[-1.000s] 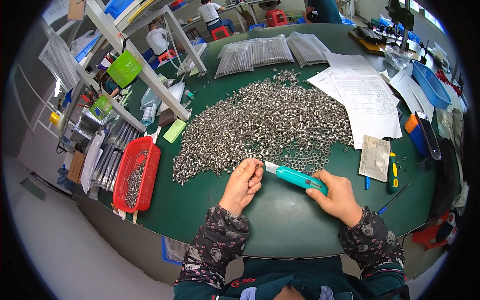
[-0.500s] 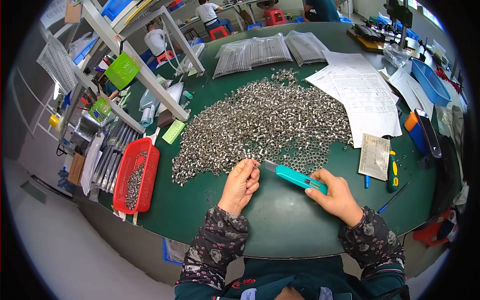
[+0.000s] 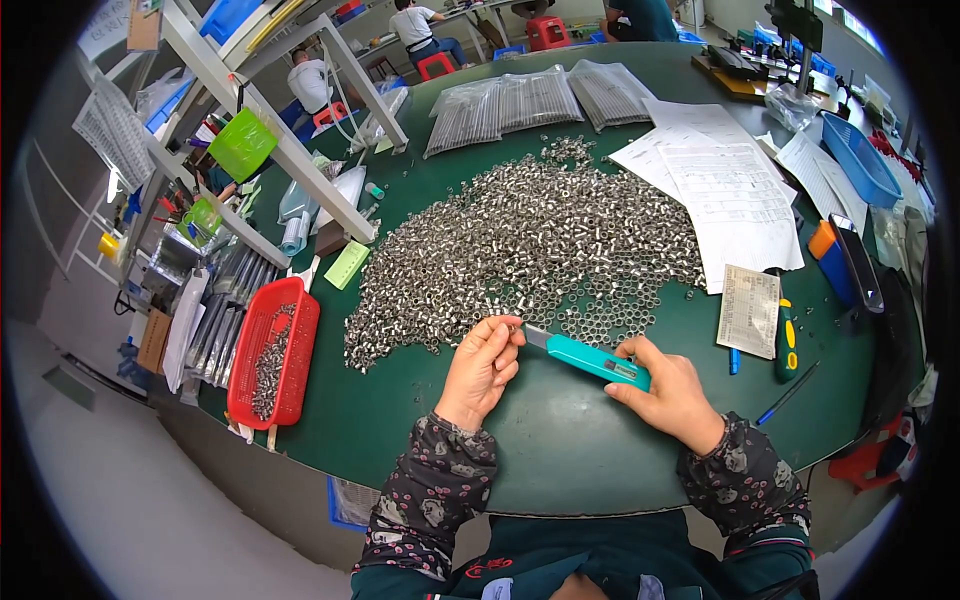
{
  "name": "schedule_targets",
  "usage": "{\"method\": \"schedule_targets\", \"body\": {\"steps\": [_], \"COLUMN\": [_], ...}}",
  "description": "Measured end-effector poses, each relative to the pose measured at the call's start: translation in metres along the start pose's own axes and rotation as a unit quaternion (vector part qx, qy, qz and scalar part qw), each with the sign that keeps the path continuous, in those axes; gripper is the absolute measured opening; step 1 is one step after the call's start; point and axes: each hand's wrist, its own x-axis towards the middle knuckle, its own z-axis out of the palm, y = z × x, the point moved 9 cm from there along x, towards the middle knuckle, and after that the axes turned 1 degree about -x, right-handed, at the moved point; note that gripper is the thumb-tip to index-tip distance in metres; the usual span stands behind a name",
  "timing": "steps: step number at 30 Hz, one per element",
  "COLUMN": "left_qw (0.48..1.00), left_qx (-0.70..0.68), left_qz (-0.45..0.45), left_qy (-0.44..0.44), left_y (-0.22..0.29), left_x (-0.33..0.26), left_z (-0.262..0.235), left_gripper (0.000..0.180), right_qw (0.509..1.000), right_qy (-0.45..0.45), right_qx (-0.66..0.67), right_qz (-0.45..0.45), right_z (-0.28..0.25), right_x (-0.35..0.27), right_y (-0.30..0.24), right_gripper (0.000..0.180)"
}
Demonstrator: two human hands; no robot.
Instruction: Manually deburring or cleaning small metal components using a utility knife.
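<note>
Green work mat (image 3: 560, 450), big round table, workshop with shelving off to the side. Left hand (image 3: 482, 368) has its fingertips (image 3: 508, 326) pinched together, probably on one small metal ring, too tiny to confirm. Right hand (image 3: 672, 392) is wrapped shut round the teal cutter (image 3: 598, 358), blade end pointing at the left fingertips, almost touching. Just beyond the fingers lies the huge heap of metal rings (image 3: 540, 245): light, hard, slick, they'd roll and scatter easily; best pinched singly across the outer rim. Cutter is stiff plastic, light, held at the rear of the handle.

Off the right hand's far side: small white printed label sheet (image 3: 750, 310), flat, rectangular, with larger white paper forms (image 3: 720, 190) past it. Clear bags of metal rods (image 3: 535, 100) lie beyond the heap. Red basket (image 3: 295, 325) with more parts sits well left of the left hand.
</note>
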Motion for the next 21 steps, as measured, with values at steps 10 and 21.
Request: {"method": "schedule_targets", "body": {"steps": [10,21], "left_qw": [0.996,0.947], "left_qx": [0.082,0.292], "left_qz": [0.023,0.131], "left_qy": [0.018,0.016], "left_y": [0.004,0.018], "left_x": [-0.001,-0.008], "left_z": [0.003,0.015], "left_gripper": [0.017,0.016], "right_qw": [0.998,0.978], "right_qy": [-0.027,-0.088], "right_qx": [0.049,0.168], "right_qz": [0.010,0.089], "right_z": [0.003,0.016], "right_x": [0.001,-0.001], "right_y": [0.001,0.024], "right_gripper": [0.030,0.029]}}
